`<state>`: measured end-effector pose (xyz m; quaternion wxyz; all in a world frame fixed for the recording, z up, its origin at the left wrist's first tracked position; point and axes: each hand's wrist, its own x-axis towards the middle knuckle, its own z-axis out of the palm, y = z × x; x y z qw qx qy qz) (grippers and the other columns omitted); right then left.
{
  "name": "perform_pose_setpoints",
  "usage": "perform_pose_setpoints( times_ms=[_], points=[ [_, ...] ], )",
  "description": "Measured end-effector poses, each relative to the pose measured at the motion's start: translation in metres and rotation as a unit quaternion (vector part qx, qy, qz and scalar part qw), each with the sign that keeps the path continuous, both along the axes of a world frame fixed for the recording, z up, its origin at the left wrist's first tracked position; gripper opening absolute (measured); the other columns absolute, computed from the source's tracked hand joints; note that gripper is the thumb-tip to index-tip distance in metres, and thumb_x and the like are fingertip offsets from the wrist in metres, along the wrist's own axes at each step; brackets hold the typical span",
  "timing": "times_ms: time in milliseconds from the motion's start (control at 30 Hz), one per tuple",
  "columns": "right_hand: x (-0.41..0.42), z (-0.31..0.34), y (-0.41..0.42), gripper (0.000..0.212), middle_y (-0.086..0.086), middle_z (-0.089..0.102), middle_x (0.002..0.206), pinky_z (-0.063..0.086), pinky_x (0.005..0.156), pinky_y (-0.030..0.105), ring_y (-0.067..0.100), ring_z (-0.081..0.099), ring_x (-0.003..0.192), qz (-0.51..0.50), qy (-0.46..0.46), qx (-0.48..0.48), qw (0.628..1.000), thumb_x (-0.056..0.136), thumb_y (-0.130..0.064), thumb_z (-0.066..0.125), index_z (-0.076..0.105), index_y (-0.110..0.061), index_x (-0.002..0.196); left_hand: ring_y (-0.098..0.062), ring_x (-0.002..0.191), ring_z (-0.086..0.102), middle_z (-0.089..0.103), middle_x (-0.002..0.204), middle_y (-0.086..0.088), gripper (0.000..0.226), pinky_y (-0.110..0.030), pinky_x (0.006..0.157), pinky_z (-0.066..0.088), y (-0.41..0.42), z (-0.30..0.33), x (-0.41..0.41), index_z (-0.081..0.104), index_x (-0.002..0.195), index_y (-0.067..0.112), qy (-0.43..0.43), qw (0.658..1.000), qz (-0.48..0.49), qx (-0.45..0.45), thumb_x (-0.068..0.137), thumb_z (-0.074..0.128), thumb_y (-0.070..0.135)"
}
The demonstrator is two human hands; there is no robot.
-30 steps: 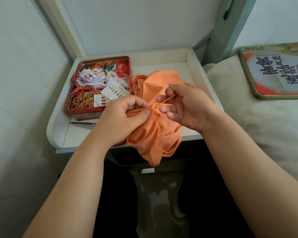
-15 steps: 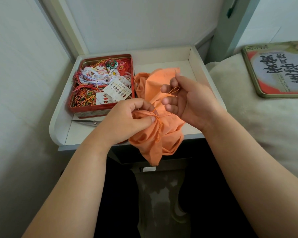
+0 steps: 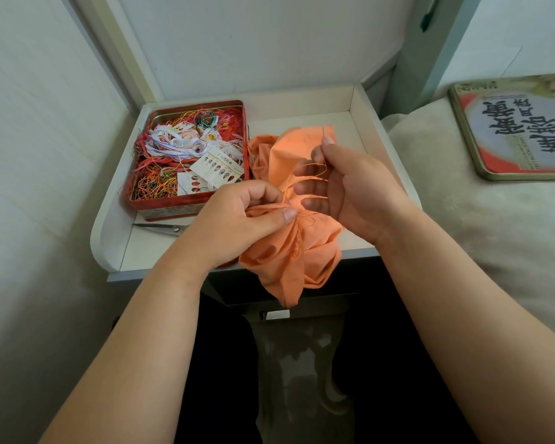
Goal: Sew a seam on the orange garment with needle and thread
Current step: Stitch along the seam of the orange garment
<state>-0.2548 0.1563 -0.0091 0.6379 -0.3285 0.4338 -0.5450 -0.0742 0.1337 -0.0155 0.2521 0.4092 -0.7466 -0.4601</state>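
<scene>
Left half of white raised-rim counter (image 3: 364,129) occupied by open red metal tin of tangled threads (image 3: 186,161); steel scissors (image 3: 161,227) laid just before it. Right half covered by crumpled orange garment (image 3: 289,251). Bare strip left behind garment.

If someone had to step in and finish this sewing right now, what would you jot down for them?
Left hand: pinches the gathered orange garment at the seam, over the tray's front edge.
Right hand: pinches the needle raised above the cloth; orange thread loops from the fabric across its fingers.
Nearby: red tin of threads, scissors in front of it.
Done: a stitch is through, thread not yet taut.
Left: pull tight, keep stitching, knot, cut.
</scene>
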Motion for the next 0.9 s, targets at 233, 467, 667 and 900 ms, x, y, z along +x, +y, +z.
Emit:
perform_pose_setpoints(
  times_ms=[233,467,667,900],
  points=[
    [-0.0007,-0.0049,0.0004,0.037,0.003,0.069,0.085,0.051,0.085,0.044,0.021,0.062,0.084,0.070,-0.016,0.074,0.995,0.103,-0.033,0.038,0.047,-0.018,0.070,0.004,0.060,0.063,0.071,0.071,0.011,0.012,-0.006,0.056,0.044,0.0035,0.0074,-0.0012,0.070,0.085,0.018,0.095,0.995,0.015,0.040,0.082,0.070,0.006],
    [-0.0020,-0.0004,0.0029,0.038,0.008,0.068,0.080,0.058,0.068,0.036,0.023,0.067,0.081,0.050,-0.109,0.052,0.991,0.103,-0.032,0.036,0.047,-0.015,0.071,-0.006,0.082,0.068,0.075,0.087,0.005,0.020,-0.015,0.070,0.049,-0.0008,0.0032,0.0010,0.070,0.091,0.023,0.104,0.993,0.017,0.052,0.082,0.071,0.005],
    [-0.0040,-0.0009,-0.0002,0.042,0.006,0.063,0.079,0.059,0.064,0.035,0.022,0.066,0.074,0.016,-0.130,0.023,0.991,0.104,-0.031,0.036,0.048,-0.013,0.068,-0.010,0.086,0.068,0.075,0.090,-0.001,0.021,-0.020,0.078,0.051,-0.0006,0.0036,0.0008,0.067,0.096,0.012,0.165,0.981,0.004,0.105,0.077,0.070,0.004],
    [-0.0035,0.0011,-0.0007,0.044,0.005,0.062,0.081,0.059,0.067,0.034,0.018,0.063,0.073,0.029,-0.221,-0.008,0.975,0.103,-0.031,0.035,0.049,-0.015,0.065,-0.006,0.082,0.063,0.069,0.085,0.005,0.034,-0.016,0.075,0.050,-0.0024,0.0000,-0.0004,0.061,0.103,0.016,0.173,0.975,-0.013,0.142,0.076,0.073,0.001]
  ],
)
